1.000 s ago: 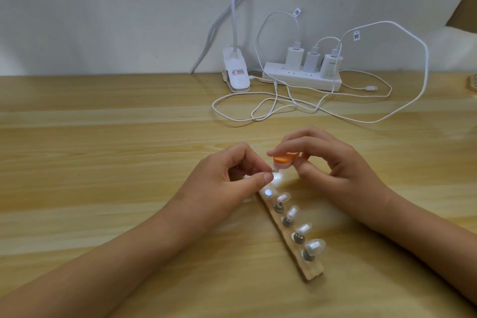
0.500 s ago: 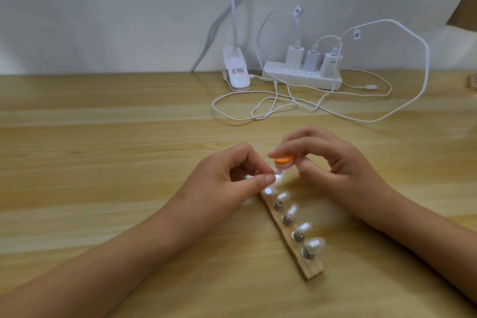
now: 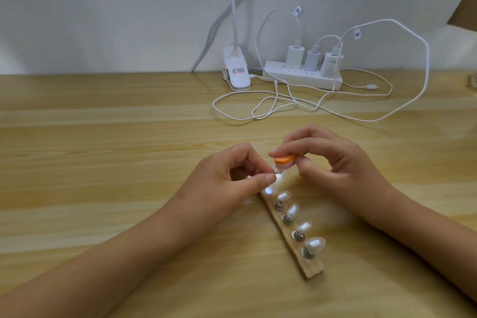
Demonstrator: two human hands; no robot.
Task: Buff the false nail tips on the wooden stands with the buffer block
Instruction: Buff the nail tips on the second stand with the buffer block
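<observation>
While the left hand [image 3: 227, 181] is pinching one tip [image 3: 280, 177] between its thumb and curled fingers [image 3: 255, 160], the right hand [image 3: 335, 162] is gripping the buffer [image 3: 284, 159] between thumb and forefinger. The buffer's lower face appears to be touching the tip just beyond the left thumb. Both sets of fingers are closed firmly on what they are holding.

Just below the left fingers, the stand [image 3: 313, 270] is lying on the tabletop [image 3: 103, 162], running from the fingers back toward the person. The socket nearest the fingers is showing a bare metal disc [image 3: 269, 190], so the pinched tip is judged to belong there. Four more tips [image 3: 293, 210] are sitting on their pegs in a row, each farther from the fingers than the last, and nothing is touching them.

Progress is judged early: the tip at the fingers is being worked, and four are apparently waiting. All look equally glossy, so whether any is already buffed cannot be told.
</observation>
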